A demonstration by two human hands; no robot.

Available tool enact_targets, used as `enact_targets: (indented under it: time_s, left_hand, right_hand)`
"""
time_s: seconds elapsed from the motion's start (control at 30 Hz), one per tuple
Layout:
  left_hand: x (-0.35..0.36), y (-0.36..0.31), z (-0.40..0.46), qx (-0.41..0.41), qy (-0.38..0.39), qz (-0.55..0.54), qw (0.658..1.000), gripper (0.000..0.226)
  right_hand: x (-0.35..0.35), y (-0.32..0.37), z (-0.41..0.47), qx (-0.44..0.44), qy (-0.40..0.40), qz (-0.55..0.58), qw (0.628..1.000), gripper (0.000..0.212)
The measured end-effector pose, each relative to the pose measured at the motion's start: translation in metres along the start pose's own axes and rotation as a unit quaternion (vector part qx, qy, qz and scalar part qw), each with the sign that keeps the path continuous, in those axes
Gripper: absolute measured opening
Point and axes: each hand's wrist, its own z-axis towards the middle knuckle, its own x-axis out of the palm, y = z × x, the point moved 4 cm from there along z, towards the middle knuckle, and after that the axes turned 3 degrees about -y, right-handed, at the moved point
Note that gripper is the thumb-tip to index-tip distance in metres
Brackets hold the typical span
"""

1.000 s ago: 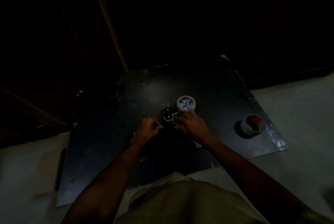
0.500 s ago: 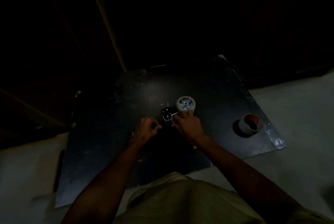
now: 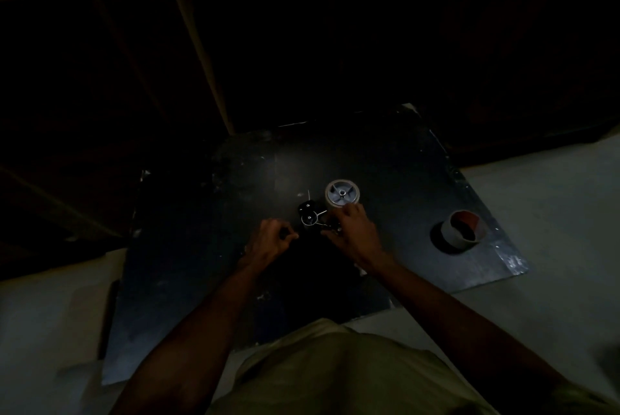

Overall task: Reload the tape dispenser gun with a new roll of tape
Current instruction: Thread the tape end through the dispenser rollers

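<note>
The scene is very dark. The tape dispenser gun [image 3: 317,215] lies on a dark board [image 3: 201,273], its grey spoked wheel [image 3: 342,194] facing up with a pale roll around it. My right hand [image 3: 352,233] rests on the gun just below the wheel, fingers spread over its black frame. My left hand [image 3: 273,240] is curled into a loose fist to the left of the gun, thumb and fingertips pinched together; what they pinch is too dark to tell. A separate roll of tape [image 3: 464,228] stands on the board at the right, apart from both hands.
The board lies on a pale floor [image 3: 553,247]. Dark cardboard boxes or furniture [image 3: 117,96] close off the far and left sides. My olive shirt [image 3: 335,371] fills the bottom of the view.
My right hand slid slightly up toward the wheel and back a little. My left hand stayed curled in nearly the same spot. The gun and the spare roll have not moved.
</note>
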Motion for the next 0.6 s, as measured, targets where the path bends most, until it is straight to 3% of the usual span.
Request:
enact_targets:
  time_s: [0.13, 0.2, 0.27, 0.33, 0.37, 0.6]
  left_hand:
    - [-0.002, 0.0, 0.0, 0.002, 0.006, -0.007, 1.0, 0.016]
    - [-0.003, -0.001, -0.001, 0.007, -0.001, -0.019, 1.0, 0.014]
    - [-0.001, 0.006, -0.001, 0.007, -0.009, -0.028, 1.0, 0.019]
    - [0.01, 0.029, 0.005, -0.008, -0.027, -0.034, 0.999, 0.025]
    - [0.015, 0.039, 0.009, -0.014, -0.031, -0.039, 0.999, 0.024]
    - [-0.019, 0.016, -0.005, -0.017, -0.055, -0.065, 0.996, 0.011]
  right_hand:
    - [-0.001, -0.035, -0.014, 0.067, -0.046, 0.074, 0.994, 0.063]
    - [-0.001, -0.045, -0.016, 0.165, -0.001, 0.187, 0.968, 0.053]
    - [0.002, -0.044, -0.017, 0.246, 0.113, 0.381, 0.884, 0.02]
    - [0.007, -0.042, -0.02, 0.304, 0.199, 0.502, 0.785, 0.01]
    - [0.01, -0.041, -0.022, 0.32, 0.234, 0.523, 0.754, 0.009]
    - [0.016, -0.021, -0.032, 0.342, 0.377, 0.585, 0.632, 0.018]
